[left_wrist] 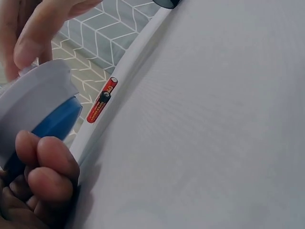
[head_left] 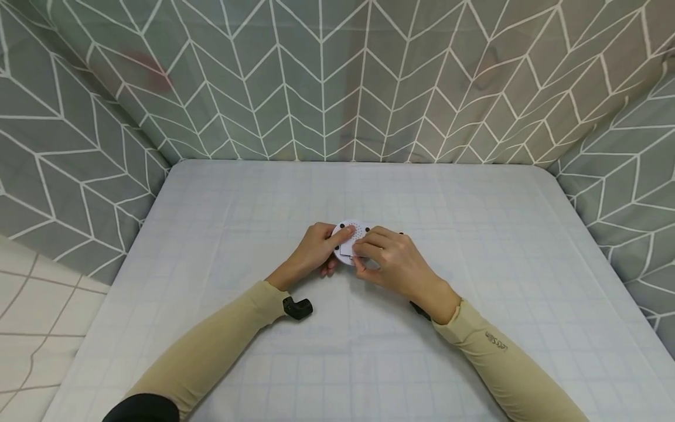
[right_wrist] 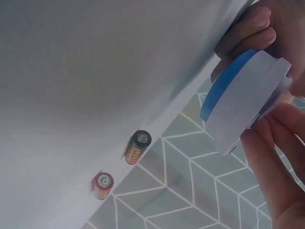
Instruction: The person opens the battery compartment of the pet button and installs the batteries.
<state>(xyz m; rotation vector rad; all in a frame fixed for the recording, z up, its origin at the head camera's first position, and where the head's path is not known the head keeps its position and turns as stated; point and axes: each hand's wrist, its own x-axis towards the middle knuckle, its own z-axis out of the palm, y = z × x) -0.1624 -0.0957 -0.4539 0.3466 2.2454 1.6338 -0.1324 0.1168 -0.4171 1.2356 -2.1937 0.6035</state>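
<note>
My left hand [head_left: 315,246] grips a round white device [head_left: 345,227], its thumb lying across the face dotted with small holes and dark spots. The left wrist view shows a blue underside [left_wrist: 59,119] on this device, with curled fingers beneath it. My right hand [head_left: 392,258] pinches the battery cover [head_left: 346,249] at the device's near right part. From the right wrist, the device [right_wrist: 248,100] appears edge-on, tilted, with right fingertips [right_wrist: 259,133] at its cover side. Whatever lies under those fingertips is hidden.
Two batteries lie on the white-covered table [head_left: 253,199] beyond the right hand: a dark-ended one [right_wrist: 138,147] and a red one [right_wrist: 102,185]. In the head view that hand mostly hides them. Patterned grey curtains [head_left: 337,88] border the table's far edge and sides.
</note>
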